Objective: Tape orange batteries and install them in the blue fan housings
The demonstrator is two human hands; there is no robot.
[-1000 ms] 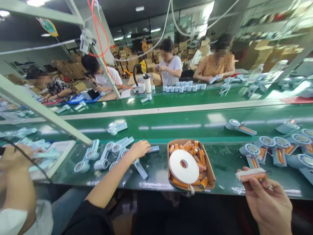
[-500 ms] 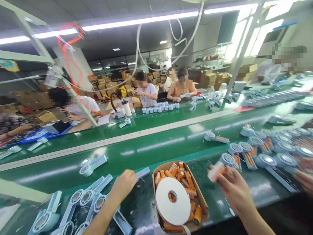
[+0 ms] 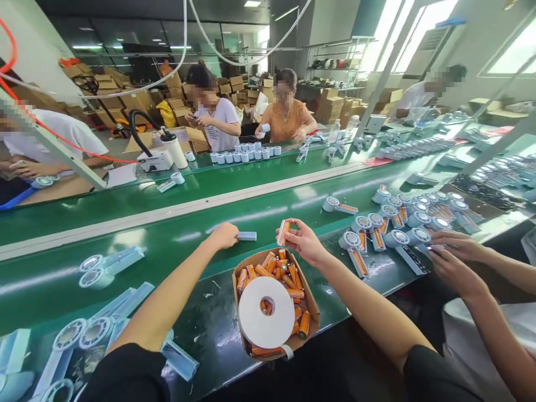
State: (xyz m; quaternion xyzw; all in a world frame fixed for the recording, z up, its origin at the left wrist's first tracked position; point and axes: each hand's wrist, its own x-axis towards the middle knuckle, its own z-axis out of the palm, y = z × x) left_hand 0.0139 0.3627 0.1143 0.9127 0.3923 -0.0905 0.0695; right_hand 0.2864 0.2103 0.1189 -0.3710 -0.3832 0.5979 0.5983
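My left hand (image 3: 224, 235) is closed on a pale blue handle part (image 3: 247, 236) held just above the green belt (image 3: 176, 229). Fingers of my right hand (image 3: 304, 241) pinch an orange battery with a white strip (image 3: 283, 232), over the far end of a cardboard box (image 3: 310, 304). The box holds several orange batteries (image 3: 288, 277) and a roll of white tape (image 3: 266, 311). Pale blue fan housings (image 3: 100, 269) lie to the left of my left arm.
A co-worker's hands (image 3: 450, 254) work at my right beside a cluster of fan housings fitted with batteries (image 3: 393, 223). Across the belt sit several people, a row of white cups (image 3: 245, 153) and a white device with a black hose (image 3: 157, 153). Stacked cartons fill the background.
The view has swung right. My right hand has come in from the right with the battery to a spot above the box. My left hand has lifted the blue part off the belt.
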